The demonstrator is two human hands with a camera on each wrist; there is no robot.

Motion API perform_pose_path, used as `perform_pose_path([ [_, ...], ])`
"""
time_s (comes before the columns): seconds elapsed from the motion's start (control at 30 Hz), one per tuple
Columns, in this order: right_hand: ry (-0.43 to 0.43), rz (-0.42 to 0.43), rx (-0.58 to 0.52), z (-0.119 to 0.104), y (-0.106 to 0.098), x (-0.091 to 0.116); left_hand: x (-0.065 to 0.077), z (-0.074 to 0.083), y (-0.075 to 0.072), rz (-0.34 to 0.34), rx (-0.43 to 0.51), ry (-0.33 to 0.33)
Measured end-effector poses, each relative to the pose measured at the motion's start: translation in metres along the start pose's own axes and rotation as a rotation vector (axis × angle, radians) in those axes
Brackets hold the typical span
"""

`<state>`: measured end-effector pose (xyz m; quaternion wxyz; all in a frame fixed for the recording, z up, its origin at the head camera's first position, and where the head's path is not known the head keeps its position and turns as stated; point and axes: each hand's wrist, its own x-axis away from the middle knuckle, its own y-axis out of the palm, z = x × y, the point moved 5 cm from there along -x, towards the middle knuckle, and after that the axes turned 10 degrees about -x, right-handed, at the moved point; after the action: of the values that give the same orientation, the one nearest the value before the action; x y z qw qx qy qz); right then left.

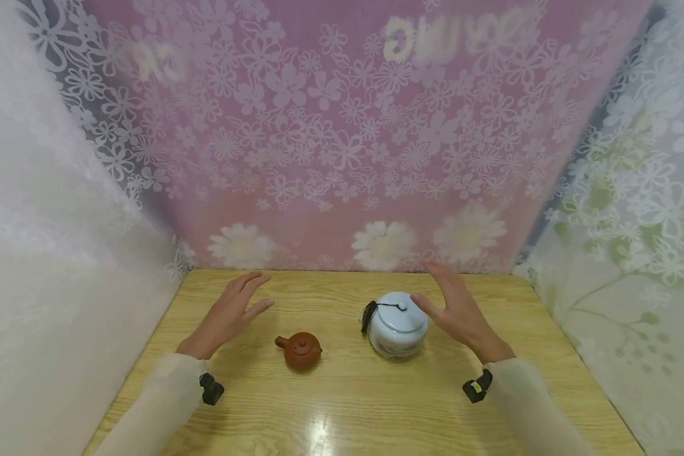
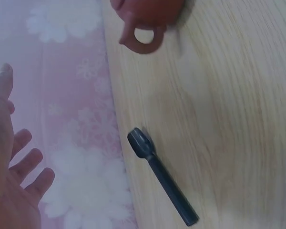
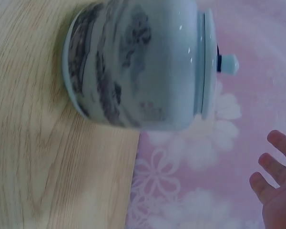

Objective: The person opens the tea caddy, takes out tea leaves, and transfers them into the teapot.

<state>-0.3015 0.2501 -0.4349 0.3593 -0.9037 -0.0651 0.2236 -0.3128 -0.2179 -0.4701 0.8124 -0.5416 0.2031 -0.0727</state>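
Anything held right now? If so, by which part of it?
Nothing. The left hand is open over the table; the right hand is open by the lidded jar, not gripping it.

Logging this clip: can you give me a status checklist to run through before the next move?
1. Left hand free: ok, fingers spread, holding nothing.
2. Right hand free: ok, beside the jar, not gripping it.
3. Jar's lid on: ok.
4. Teapot upright on the table: ok.
5. Scoop visible from the head camera: not ok, seen only in the left wrist view.
6. Jar's contents: cannot tell, inside hidden.
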Motion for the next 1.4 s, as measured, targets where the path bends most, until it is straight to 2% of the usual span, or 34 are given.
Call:
perform_pose_path([
  [0.3, -0.081, -0.009, -0.073, -0.028, 0.023, -0.006, -0.007, 0.021, -0.005, 0.022, 0.030, 0.062],
  [0.47, -0.099, -0.052, -0.055, -0.042, 0.041, -0.006, -0.006, 0.027, -0.005, 0.033, 0.044, 0.094],
  [0.87, -0.150, -0.107, -0.060, -0.069, 0.078, -0.008, -0.003, 0.039, 0.000, -0.005, 0.086, 0.109],
  [1.13, -0.146, -0.153, -0.070, -0.079, 0.101, -0.005, -0.001, 0.050, 0.006, 0.000, 0.069, 0.152],
  [1.4, -0.101, -0.195, -0.145, -0.075, 0.129, -0.003, 0.003, 0.055, 0.017, -0.017, 0.090, 0.167],
])
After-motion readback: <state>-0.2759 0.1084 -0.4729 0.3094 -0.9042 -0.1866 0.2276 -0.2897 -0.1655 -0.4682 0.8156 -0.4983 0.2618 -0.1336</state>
